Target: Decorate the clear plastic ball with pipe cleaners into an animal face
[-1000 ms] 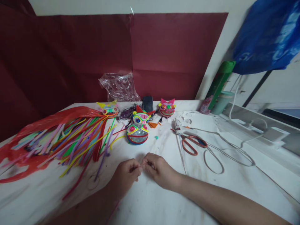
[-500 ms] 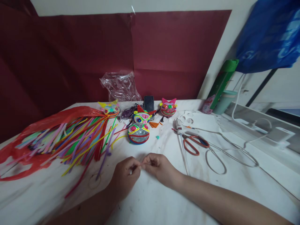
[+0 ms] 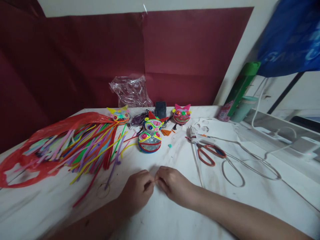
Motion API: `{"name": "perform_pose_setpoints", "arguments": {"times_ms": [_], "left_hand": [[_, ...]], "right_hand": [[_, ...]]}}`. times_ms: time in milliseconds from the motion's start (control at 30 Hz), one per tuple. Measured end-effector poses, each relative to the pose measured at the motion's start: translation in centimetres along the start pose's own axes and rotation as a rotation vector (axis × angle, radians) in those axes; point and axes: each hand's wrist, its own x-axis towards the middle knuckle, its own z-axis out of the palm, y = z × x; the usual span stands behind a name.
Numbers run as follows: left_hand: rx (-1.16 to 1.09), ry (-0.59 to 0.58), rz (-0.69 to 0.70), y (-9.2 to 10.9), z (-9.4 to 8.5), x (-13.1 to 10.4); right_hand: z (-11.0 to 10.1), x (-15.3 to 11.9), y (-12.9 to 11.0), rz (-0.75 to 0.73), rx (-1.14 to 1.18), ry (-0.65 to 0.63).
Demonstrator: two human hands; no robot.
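Low over the white marbled tabletop, my left hand and my right hand meet fingertip to fingertip. Both are closed in a pinch. Whatever sits between the fingertips is too small or too hidden to make out. Just beyond them lies a grey craft lion face with pink eyes and a red-edged mouth. Touching its top is a smaller colourful piece with red horns and blue eyes. A tiny teal bit lies to their right.
Left, colourful pipe cleaners spill from a red plastic bag. Two finished-looking lion faces, one yellow-eared and one pink, flank a phone. Right are a glue gun, orange-handled scissors and looping cable.
The whole view has shifted slightly, so things appear a little further right. Both hands have turned more knuckles-up, with their fingertips still together. The tabletop objects keep their places.
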Motion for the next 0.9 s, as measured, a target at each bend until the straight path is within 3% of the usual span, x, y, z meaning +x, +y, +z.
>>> {"name": "perform_pose_setpoints", "arguments": {"times_ms": [167, 267, 367, 467, 567, 667, 767, 900], "left_hand": [[-0.300, 0.107, -0.245, 0.4, -0.5, 0.2], [-0.385, 0.121, -0.323, 0.5, -0.5, 0.4], [-0.403, 0.073, -0.379, 0.6, -0.4, 0.6], [-0.342, 0.022, -0.378, 0.7, -0.6, 0.8], [-0.217, 0.023, -0.293, 0.8, -0.7, 0.7], [-0.111, 0.001, -0.147, 0.5, -0.6, 0.4], [-0.083, -0.001, -0.097, 0.5, -0.7, 0.4], [-0.204, 0.074, -0.237, 1.1, -1.2, 0.7]], "right_hand": [[0.9, 0.5, -0.1, 0.262, 0.548, 0.119], [1.3, 0.6, 0.0, 0.304, 0.717, 0.150], [1.3, 0.5, 0.0, 0.271, 0.648, 0.160], [0.5, 0.3, 0.0, 0.193, 0.408, 0.143], [-0.4, 0.2, -0.2, 0.049, 0.135, 0.085], [-0.9, 0.2, -0.4, -0.056, 0.003, -0.002], [-0.7, 0.2, -0.2, -0.003, 0.089, -0.009], [0.2, 0.7, 0.2, 0.249, 0.563, 0.032]]}}
